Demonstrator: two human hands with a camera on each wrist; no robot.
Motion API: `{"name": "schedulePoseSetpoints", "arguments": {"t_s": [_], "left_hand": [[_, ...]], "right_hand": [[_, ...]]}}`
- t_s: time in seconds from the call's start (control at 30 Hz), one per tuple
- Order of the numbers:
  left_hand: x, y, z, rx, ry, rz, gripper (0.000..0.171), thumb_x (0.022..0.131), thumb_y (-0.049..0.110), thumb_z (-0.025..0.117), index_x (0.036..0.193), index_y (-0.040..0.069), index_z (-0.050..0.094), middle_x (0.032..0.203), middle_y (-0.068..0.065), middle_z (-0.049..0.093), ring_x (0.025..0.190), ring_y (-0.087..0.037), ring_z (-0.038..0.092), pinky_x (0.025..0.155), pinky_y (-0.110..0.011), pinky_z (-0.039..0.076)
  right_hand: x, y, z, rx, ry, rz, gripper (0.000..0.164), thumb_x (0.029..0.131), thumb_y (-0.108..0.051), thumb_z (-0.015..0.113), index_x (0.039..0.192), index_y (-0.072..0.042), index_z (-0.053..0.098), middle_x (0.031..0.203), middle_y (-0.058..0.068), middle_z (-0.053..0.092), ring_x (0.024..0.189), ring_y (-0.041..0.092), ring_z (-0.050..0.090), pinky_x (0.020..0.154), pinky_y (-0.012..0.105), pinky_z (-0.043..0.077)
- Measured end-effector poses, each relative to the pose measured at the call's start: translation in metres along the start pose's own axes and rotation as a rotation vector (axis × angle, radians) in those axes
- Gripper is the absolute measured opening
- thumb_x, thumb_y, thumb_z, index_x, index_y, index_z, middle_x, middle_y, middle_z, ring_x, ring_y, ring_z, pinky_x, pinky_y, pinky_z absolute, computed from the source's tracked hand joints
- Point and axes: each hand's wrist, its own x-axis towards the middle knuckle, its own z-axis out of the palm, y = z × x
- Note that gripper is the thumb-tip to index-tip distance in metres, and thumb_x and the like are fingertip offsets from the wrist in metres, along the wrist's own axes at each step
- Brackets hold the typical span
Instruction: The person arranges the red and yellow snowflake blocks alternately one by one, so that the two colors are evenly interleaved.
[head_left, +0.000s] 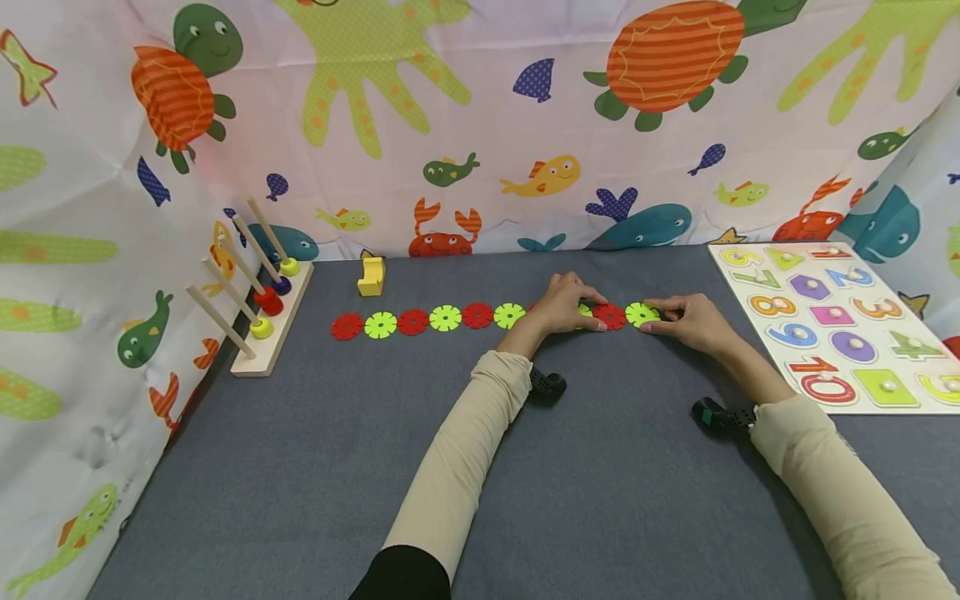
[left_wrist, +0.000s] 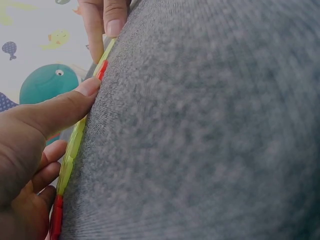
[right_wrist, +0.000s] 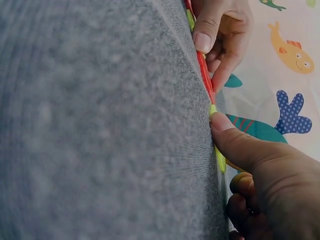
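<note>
A row of notched, flower-shaped plastic discs, alternating red and yellow-green, lies flat on the grey cloth. My left hand (head_left: 558, 308) reaches over the right part of the row and covers some discs. Its thumb and index finger hold opposite edges of a red disc (head_left: 611, 317). At the row's right end, my right hand (head_left: 693, 323) pinches a yellow-green disc (head_left: 641, 314) between thumb and index finger. This disc meets the red one edge to edge; whether their notches interlock cannot be told. In the right wrist view, the right thumb (right_wrist: 235, 135) presses the yellow-green disc's near edge.
At the left stands a wooden peg board (head_left: 273, 333) with coloured beads on its pegs. A small yellow block (head_left: 371, 277) sits behind the row's left end. A white number-and-shape puzzle board (head_left: 817, 342) lies at the right. A printed sea-animal cloth (head_left: 495, 125) hangs behind.
</note>
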Motion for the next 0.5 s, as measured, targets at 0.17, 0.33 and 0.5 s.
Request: {"name": "schedulePoseSetpoints", "arguments": {"t_s": [0.17, 0.33, 0.5], "left_hand": [[-0.002, -0.006, -0.003, 0.006, 0.001, -0.017, 0.045, 0.078, 0.04, 0.07, 0.12, 0.027, 0.062, 0.107, 0.001, 0.048, 0.095, -0.014, 0.034, 0.082, -0.025, 0.027], [-0.001, -0.005, -0.002, 0.037, -0.006, -0.011, 0.044, 0.078, 0.039, 0.07, 0.12, 0.026, 0.062, 0.11, 0.001, 0.05, 0.096, -0.013, 0.036, 0.085, -0.025, 0.028], [0.001, -0.002, 0.002, 0.061, -0.035, -0.007, 0.052, 0.08, 0.039, 0.069, 0.127, 0.023, 0.057, 0.12, 0.0, 0.052, 0.1, -0.014, 0.039, 0.09, -0.027, 0.029]], "right_hand": [[0.008, -0.003, 0.003, 0.022, -0.019, 0.006, 0.055, 0.079, -0.037, 0.07, 0.122, -0.004, 0.06, 0.067, 0.001, 0.034, 0.06, 0.01, 0.031, 0.053, 0.028, 0.023], [0.009, 0.0, 0.004, 0.032, -0.014, 0.013, 0.055, 0.079, -0.036, 0.07, 0.122, -0.003, 0.06, 0.066, 0.0, 0.034, 0.059, 0.009, 0.031, 0.053, 0.028, 0.023], [0.005, 0.009, 0.007, 0.105, -0.017, 0.023, 0.055, 0.081, -0.033, 0.07, 0.126, -0.004, 0.056, 0.062, -0.003, 0.034, 0.057, 0.007, 0.032, 0.053, 0.028, 0.025]]}}
